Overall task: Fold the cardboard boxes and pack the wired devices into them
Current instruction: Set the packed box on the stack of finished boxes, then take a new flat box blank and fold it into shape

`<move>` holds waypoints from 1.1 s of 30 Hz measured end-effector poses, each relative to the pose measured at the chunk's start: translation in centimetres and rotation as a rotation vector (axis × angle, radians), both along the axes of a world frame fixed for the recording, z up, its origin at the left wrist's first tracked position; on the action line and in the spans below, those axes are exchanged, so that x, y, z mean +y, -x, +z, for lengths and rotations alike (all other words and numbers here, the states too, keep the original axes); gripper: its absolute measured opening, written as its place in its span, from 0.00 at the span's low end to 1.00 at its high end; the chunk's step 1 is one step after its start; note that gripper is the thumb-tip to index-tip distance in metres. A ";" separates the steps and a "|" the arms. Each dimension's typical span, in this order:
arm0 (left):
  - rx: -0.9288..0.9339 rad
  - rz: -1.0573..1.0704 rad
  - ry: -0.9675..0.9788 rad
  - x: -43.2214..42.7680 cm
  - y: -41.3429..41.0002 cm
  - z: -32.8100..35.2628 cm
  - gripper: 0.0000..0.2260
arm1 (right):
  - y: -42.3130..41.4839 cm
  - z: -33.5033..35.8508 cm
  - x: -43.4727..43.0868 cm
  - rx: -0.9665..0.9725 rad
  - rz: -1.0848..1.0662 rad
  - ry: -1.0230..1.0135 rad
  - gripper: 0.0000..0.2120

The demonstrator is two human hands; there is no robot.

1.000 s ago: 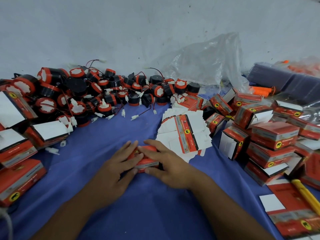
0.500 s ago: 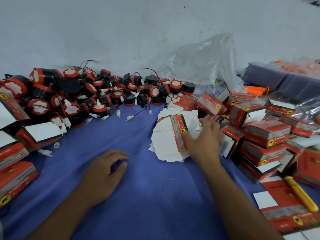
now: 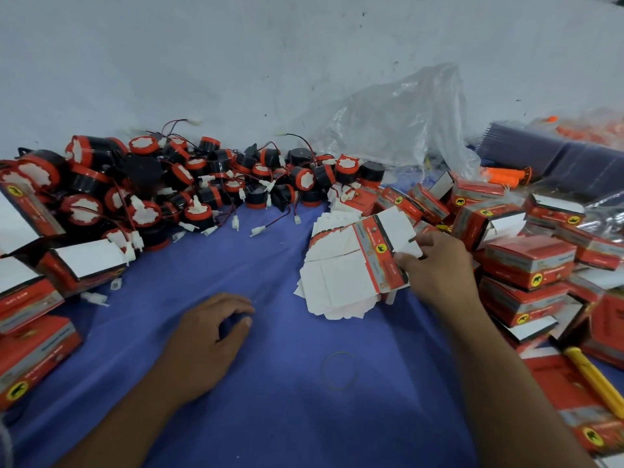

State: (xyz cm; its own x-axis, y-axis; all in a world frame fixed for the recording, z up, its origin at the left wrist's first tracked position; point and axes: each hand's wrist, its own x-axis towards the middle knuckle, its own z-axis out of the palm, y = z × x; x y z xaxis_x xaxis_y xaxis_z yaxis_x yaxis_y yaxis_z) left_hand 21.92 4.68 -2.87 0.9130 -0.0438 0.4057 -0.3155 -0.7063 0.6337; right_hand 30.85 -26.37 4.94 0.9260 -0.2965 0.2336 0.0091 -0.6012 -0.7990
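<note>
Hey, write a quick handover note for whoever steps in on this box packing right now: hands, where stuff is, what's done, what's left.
Left hand: holds nothing, rests loosely curled on the blue cloth.
Right hand: pinches the top flat carton of the unfolded stack.
Wired devices: heaped loose at far left.
Done: closed boxes piled on the right.
Left to do: fold this carton, load a device, close it; boxes on the left have open flaps.

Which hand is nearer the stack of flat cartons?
Right. The right hand grips the stack of flat cartons at its right edge; the left hand lies on the blue cloth, apart.
</note>
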 end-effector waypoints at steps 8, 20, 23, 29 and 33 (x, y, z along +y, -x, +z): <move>0.001 0.007 0.010 -0.1 0.1 0.2 0.12 | 0.9 0.0 1.2 -0.302 -0.118 0.380 0.03; 0.023 -0.017 0.261 -0.3 0.1 0.3 0.17 | 3.0 0.2 3.8 -0.859 -0.033 0.180 0.03; -0.006 -0.203 0.554 -0.4 -0.2 0.2 0.38 | 4.6 -2.1 8.6 -0.800 0.441 0.276 0.05; 0.136 -0.308 0.882 -0.5 -0.1 0.8 0.21 | 6.5 -4.3 12.0 -0.524 0.994 0.407 0.08; 0.415 -0.482 1.060 -0.5 -0.1 1.8 0.33 | 6.6 -4.2 11.6 -0.395 0.983 0.342 0.13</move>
State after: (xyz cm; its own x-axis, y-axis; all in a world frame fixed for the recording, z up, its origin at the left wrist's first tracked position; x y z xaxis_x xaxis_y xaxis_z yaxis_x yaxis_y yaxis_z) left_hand 22.00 4.23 -1.04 0.9627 -0.2375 0.1295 -0.0398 0.3492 0.9362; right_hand 24.28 -14.77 0.74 0.5650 0.6619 0.4926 0.8195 -0.3805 -0.4286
